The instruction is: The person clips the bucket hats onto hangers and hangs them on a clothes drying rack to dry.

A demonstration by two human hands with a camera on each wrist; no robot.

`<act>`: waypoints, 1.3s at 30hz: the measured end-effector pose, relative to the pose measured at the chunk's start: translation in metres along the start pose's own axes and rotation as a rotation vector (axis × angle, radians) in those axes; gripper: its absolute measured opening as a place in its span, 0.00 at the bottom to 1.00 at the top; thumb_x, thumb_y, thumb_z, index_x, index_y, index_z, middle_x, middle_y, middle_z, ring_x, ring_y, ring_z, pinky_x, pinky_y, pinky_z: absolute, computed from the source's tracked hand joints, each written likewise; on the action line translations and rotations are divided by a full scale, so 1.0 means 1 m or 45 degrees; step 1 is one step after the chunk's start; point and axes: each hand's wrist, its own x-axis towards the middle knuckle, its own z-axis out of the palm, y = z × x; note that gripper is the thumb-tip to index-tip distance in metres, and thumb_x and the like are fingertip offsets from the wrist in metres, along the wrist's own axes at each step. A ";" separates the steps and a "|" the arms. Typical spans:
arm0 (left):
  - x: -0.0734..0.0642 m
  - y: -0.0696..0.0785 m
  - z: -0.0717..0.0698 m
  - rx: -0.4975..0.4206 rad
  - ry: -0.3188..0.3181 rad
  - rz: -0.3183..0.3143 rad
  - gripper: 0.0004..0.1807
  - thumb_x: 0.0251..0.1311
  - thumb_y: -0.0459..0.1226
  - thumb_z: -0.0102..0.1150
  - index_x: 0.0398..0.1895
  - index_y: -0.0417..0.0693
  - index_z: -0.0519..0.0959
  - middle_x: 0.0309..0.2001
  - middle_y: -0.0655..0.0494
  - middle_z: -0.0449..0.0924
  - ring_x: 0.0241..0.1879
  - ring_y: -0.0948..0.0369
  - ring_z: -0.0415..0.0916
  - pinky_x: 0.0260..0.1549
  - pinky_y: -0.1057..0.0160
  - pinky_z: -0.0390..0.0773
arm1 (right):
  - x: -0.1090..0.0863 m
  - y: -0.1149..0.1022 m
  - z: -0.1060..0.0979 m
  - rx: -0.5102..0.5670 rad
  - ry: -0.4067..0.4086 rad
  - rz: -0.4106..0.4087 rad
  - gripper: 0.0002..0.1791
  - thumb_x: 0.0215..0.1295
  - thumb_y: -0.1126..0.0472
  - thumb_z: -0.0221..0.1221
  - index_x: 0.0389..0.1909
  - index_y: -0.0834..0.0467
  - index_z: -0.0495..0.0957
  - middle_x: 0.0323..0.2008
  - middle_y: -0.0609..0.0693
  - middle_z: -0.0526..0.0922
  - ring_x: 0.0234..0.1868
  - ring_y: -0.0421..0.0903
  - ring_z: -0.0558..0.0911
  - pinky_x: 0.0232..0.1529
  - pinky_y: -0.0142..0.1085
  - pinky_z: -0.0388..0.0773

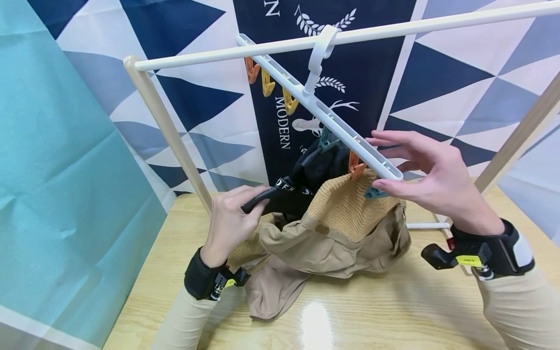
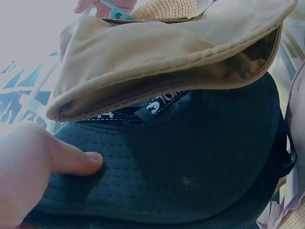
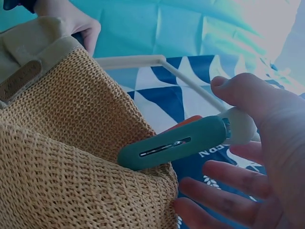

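Observation:
My left hand pinches the brim of a dark bucket hat, thumb on top. A teal clip holds the dark hat to a pale blue clip hanger. Beside it hangs a tan hat with a woven crown and khaki fabric brim, held by an orange clip and another teal clip. Around the hanger's near end, my right hand has its fingers spread and thumb apart; whether it touches the hanger is unclear. The tan brim partly covers the dark hat in the left wrist view.
The hanger hooks over a white rack bar with wooden side posts. Toward its far end, orange and yellow clips hang without clothing. A pinkish-beige cloth item lies on the wooden table below. Patterned fabric stands behind.

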 end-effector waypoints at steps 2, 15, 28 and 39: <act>0.001 0.000 0.000 -0.002 -0.007 -0.002 0.12 0.64 0.27 0.77 0.49 0.43 0.95 0.40 0.48 0.97 0.30 0.56 0.91 0.25 0.67 0.72 | -0.002 0.001 0.001 0.010 0.026 0.004 0.49 0.45 0.90 0.73 0.74 0.66 0.81 0.66 0.47 0.92 0.58 0.35 0.93 0.49 0.22 0.86; 0.001 0.000 0.003 -0.015 0.000 0.004 0.13 0.64 0.27 0.76 0.50 0.45 0.95 0.40 0.49 0.97 0.34 0.54 0.94 0.28 0.62 0.81 | -0.011 0.002 0.012 -0.105 0.188 0.029 0.39 0.49 0.85 0.77 0.66 0.66 0.88 0.48 0.37 0.97 0.43 0.32 0.95 0.45 0.20 0.86; 0.001 0.000 0.004 0.006 0.003 -0.001 0.13 0.63 0.27 0.77 0.50 0.44 0.95 0.41 0.48 0.97 0.34 0.53 0.94 0.29 0.59 0.82 | -0.013 0.004 0.023 0.156 0.387 0.020 0.25 0.56 0.86 0.71 0.57 0.74 0.89 0.47 0.45 0.98 0.44 0.34 0.96 0.41 0.23 0.87; 0.000 -0.001 0.005 0.015 -0.006 0.006 0.13 0.63 0.28 0.77 0.50 0.44 0.95 0.41 0.48 0.97 0.37 0.53 0.95 0.30 0.57 0.84 | -0.015 0.008 0.030 0.149 0.495 -0.008 0.20 0.61 0.82 0.72 0.56 0.74 0.89 0.46 0.42 0.98 0.40 0.31 0.95 0.36 0.21 0.86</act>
